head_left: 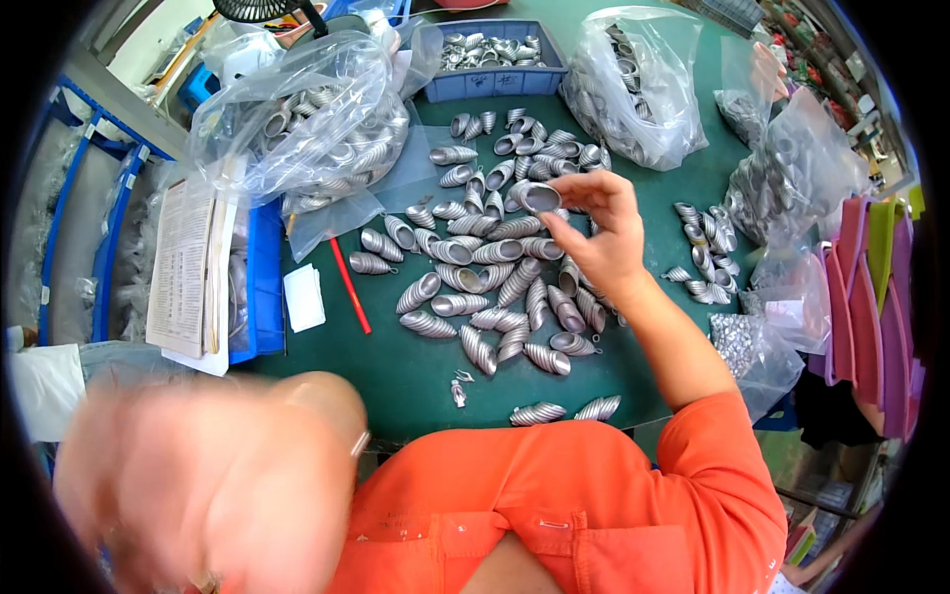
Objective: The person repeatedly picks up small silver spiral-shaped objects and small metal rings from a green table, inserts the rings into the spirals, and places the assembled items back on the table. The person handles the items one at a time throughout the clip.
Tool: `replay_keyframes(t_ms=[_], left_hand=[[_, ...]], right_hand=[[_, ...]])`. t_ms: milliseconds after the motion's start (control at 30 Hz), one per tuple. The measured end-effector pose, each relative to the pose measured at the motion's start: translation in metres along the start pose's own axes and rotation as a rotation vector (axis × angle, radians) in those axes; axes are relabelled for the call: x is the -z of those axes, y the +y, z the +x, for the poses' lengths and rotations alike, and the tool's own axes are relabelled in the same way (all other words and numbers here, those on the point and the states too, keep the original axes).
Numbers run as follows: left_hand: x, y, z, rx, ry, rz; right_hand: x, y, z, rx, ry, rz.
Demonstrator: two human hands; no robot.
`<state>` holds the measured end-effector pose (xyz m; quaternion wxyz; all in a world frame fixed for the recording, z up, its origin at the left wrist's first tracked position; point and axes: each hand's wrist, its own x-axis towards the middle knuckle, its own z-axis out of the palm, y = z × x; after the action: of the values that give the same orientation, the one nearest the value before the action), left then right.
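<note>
My right hand (606, 223) pinches a grey ribbed metal piece (539, 198) between thumb and fingers, its oval open end facing up, above the far part of a pile. Many like pieces (455, 277) lie loose on the green table below it, several with a small ring at one end. My left hand (218, 475) is raised close to the camera at the lower left. Motion smears it, so its fingers and anything in them cannot be made out. Two ribbed pieces (539, 414) rest apart at the table's near edge, close to some tiny silver parts (458, 391).
Clear bags of metal pieces (341, 129) (633, 99) flank a blue bin (495, 81) at the back. A red pen (350, 285) and white paper (304, 298) lie left, near a clipboard of sheets (183, 272). Bagged parts (792, 168) and pink-purple holders (876, 297) stand right.
</note>
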<state>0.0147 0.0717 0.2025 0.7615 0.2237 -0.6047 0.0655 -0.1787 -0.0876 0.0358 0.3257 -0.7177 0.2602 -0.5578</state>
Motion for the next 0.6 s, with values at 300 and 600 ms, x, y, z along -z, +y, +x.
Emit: replay_keyframes(t_ms=[300, 600], left_hand=[[-0.04, -0.097, -0.139, 1.578, -0.261, -0.744], [-0.049, -0.068, -0.14, 1.149, -0.322, -0.497]], right_hand=[[0.006, -0.042, -0.042, 0.168, 0.003, -0.136], [0.016, -0.051, -0.058, -0.651, -0.016, 0.638]])
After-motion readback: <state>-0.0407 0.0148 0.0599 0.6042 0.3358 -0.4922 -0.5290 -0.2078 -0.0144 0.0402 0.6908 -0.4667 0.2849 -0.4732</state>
